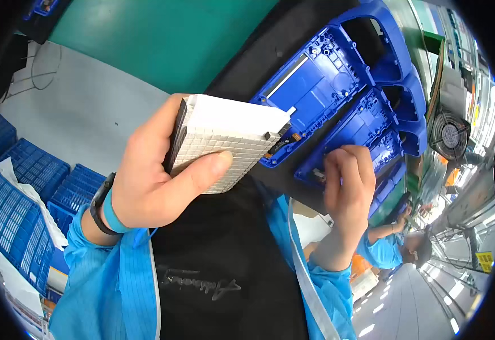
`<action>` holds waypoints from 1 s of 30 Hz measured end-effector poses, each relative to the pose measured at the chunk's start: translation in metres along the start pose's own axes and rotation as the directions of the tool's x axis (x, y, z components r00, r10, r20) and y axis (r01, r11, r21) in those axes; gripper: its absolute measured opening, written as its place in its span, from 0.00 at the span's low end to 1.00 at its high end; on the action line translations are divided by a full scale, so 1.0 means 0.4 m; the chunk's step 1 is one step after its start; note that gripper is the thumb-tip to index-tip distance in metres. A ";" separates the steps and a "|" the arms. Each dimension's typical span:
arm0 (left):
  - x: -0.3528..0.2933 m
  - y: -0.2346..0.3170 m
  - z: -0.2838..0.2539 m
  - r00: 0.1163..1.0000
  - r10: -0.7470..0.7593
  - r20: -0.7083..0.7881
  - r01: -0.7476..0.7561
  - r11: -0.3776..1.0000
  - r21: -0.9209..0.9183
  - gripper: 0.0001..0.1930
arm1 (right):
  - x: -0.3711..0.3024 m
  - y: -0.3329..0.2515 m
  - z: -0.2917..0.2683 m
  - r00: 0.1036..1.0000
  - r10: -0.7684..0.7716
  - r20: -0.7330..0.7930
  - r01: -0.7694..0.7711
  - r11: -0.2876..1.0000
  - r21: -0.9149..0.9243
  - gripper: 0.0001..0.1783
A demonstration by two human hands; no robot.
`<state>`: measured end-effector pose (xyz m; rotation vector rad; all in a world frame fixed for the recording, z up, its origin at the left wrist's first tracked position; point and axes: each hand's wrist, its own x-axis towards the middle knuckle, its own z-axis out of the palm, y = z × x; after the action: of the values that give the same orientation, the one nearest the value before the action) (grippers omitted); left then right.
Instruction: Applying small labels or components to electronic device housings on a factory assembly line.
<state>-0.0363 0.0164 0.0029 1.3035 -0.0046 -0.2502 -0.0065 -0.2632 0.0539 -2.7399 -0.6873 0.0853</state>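
My left hand (pixel 157 175) is wrapped round a thick stack of white sheets (pixel 225 141), its thumb across a face scored into a grid of small pale rectangles. A small black piece (pixel 271 136) sits at the stack's right edge. My right hand (pixel 349 181) is closed, fingertips pinched low over the near end of a blue plastic housing (pixel 346 133); whatever is between them is hidden. Beyond the stack lies another blue housing (pixel 321 85), open side up, with ribs, posts and a loop-shaped handle end. The stack covers part of its near end.
More blue housings (pixel 389 181) continue to the right on the black bench surface (pixel 242 68). A green surface (pixel 145 39) lies at the far left. Blue crates (pixel 15 226) stand on the left. A round fan (pixel 450 135) and a co-worker in a blue sleeve (pixel 380 249) are at the right.
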 end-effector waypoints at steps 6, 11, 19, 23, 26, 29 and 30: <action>-0.001 0.000 -0.003 1.000 0.008 0.001 -0.009 1.000 0.026 0.20 | 0.000 0.007 -0.006 0.999 -0.029 0.018 0.029 1.000 0.011 0.11; 0.002 -0.002 -0.002 1.000 0.015 0.001 -0.015 1.000 0.016 0.20 | 0.001 0.004 -0.008 1.000 -0.004 0.031 0.003 0.999 0.034 0.11; 0.002 -0.006 -0.003 1.000 0.022 -0.001 -0.022 1.000 0.007 0.21 | 0.007 0.002 -0.009 0.998 -0.016 0.062 0.016 1.000 0.011 0.10; 0.002 -0.008 -0.004 1.000 0.023 -0.002 -0.023 1.000 0.002 0.21 | 0.007 0.001 -0.010 0.998 -0.017 0.065 0.017 1.000 0.007 0.10; 0.003 -0.009 -0.004 1.000 0.023 -0.003 -0.023 1.000 0.001 0.21 | 0.006 0.001 -0.008 0.998 -0.017 0.065 0.018 1.000 -0.007 0.10; 0.004 -0.011 -0.004 1.000 0.024 -0.005 -0.024 1.000 -0.002 0.21 | 0.001 0.003 -0.001 0.999 -0.027 0.047 0.027 1.000 -0.016 0.10; 0.004 -0.012 -0.004 1.000 0.026 -0.007 -0.026 1.000 -0.001 0.21 | -0.003 0.005 0.005 1.000 -0.010 0.021 0.011 0.999 -0.033 0.10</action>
<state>-0.0354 0.0165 -0.0024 1.3028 -0.0154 -0.2231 -0.0071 -0.2648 0.0513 -2.7703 -0.7148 0.1019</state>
